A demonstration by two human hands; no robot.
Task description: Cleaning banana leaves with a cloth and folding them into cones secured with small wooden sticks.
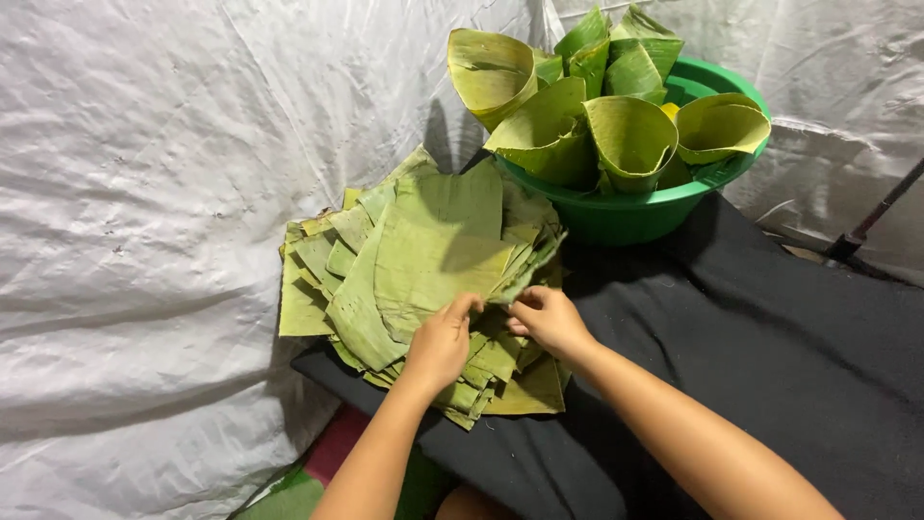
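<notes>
Two bare hands meet over a stack of cut banana leaf pieces (423, 279) lying at the left edge of a black-covered desk (770, 347): the left hand (441, 342) has its grip pinched shut on the near edge of the top leaf piece (438, 252), and the right hand (547, 320) pinches the same edge just beside it. At the far edge of the desk, just behind the stack, stands a green plastic basin (635, 214) filled with rolled leaf cones (630, 135). White crinkled sheeting (144, 193) hangs behind and to the left.
</notes>
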